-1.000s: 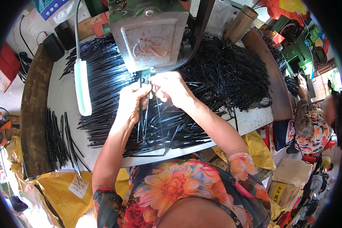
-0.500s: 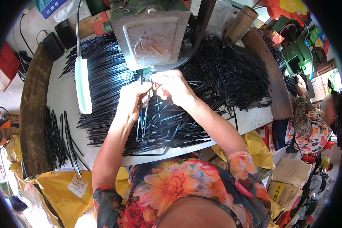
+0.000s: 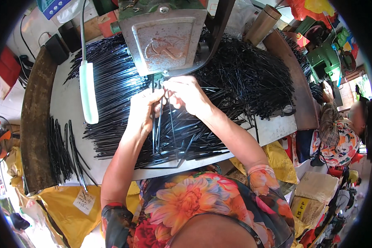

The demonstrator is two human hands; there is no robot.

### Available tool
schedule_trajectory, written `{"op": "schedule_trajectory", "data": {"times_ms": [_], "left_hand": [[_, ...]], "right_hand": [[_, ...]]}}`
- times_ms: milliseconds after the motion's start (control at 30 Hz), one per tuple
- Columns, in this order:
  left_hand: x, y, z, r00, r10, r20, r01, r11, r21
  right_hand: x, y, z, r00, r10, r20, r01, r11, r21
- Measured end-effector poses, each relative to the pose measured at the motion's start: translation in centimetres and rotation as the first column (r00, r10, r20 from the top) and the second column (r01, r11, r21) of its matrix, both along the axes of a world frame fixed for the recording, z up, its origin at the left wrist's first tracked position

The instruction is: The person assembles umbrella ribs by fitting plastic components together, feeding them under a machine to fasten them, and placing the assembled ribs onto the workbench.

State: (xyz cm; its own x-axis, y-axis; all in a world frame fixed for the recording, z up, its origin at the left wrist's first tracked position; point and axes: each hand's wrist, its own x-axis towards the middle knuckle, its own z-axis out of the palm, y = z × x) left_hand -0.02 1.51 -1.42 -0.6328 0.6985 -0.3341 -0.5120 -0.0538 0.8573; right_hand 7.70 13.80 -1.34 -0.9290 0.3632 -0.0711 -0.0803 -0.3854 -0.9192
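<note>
Both my hands meet just below the head of a green and grey metal machine (image 3: 165, 41). My left hand (image 3: 145, 106) is closed, pinching thin black strips (image 3: 156, 134) that hang down toward me. Close beside it, my right hand (image 3: 187, 94) is closed too, its fingertips on the upper end of a slim dark strip (image 3: 172, 128). The exact contact at the machine's lower part is hidden by my fingers. Under my wrists lies a loose layer of black strips (image 3: 202, 138), with neatly aligned ones (image 3: 107, 99) to the left and a tangled heap (image 3: 252, 78) to the right.
A lit lamp (image 3: 89, 93) on a bent stem hangs left of the machine. Curved boards (image 3: 39, 124) wall the table's sides; a small bundle of strips (image 3: 62, 153) lies by the left one. Yellow sacks (image 3: 70, 211) sit below. At right, another person (image 3: 339, 136) works at a similar machine.
My hands stay almost in place under the machine, still holding the strips. The hanging strips have shifted very slightly.
</note>
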Motion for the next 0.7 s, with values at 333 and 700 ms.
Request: {"op": "schedule_trajectory", "data": {"times_ms": [333, 700], "left_hand": [[-0.3, 0.0, 0.4, 0.999, 0.003, -0.044, -0.005, 0.999, -0.046], [-2.2, -4.1, 4.3, 0.939, -0.13, -0.319, 0.034, 0.957, -0.289]], "right_hand": [[3.2, 3.3, 2.5, 0.963, -0.014, 0.269, -0.08, 0.939, 0.335], [7.9, 9.6, 3.0, 0.968, -0.24, 0.071, -0.093, -0.084, 0.992]]}}
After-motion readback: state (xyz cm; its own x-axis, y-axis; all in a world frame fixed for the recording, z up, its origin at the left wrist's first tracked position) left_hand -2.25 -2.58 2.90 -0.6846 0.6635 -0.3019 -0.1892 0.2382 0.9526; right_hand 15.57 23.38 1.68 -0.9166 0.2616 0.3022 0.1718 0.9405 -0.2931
